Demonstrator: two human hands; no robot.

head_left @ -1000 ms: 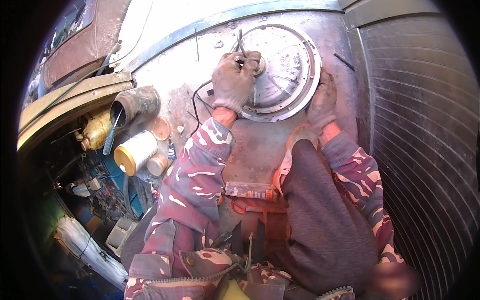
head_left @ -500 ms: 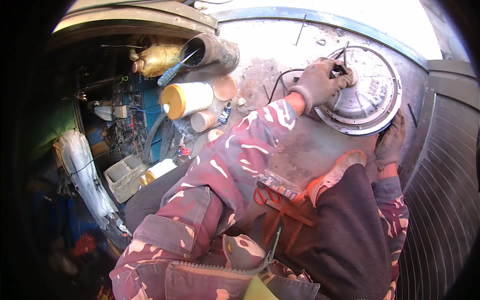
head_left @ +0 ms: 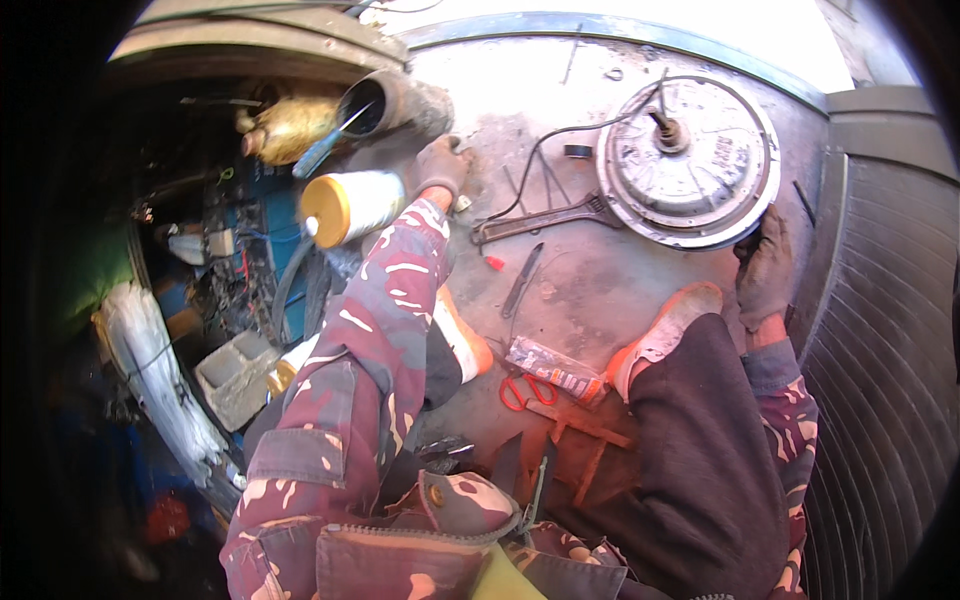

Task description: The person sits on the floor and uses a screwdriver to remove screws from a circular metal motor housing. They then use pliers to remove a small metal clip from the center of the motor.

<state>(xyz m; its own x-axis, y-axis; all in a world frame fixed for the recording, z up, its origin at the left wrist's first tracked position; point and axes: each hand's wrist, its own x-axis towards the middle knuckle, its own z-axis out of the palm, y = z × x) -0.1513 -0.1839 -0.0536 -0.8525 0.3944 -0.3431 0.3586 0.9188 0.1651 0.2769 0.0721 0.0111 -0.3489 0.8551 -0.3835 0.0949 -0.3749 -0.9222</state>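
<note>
A round metal wheel hub motor [head_left: 690, 190] lies on the floor at the far right, its threaded axle pointing up and a black cable looping from it to the left. My gloved right hand [head_left: 767, 268] is at its near right rim, fingers curled against the edge. My gloved left hand [head_left: 440, 165] is low over the floor between the open metal cylinder [head_left: 420, 108] and a white tub with a yellow lid [head_left: 352, 208]. Its fingers are bent in; whatever they may hold is hidden. An adjustable wrench [head_left: 545, 218] lies against the motor's left side.
A small black ring [head_left: 578, 151] lies left of the motor. Nearer me are a dark slim blade-like tool [head_left: 523, 280], a clear-wrapped packet [head_left: 555, 368] and red-handled scissors [head_left: 528, 392]. A blue screwdriver [head_left: 318, 155] leans at the cylinder; a concrete block [head_left: 238, 378] stands left.
My left hand has left the motor's axle and swung left to beside the metal cylinder, uncovering the axle, wrench and black ring. My right hand stays at the motor's rim.
</note>
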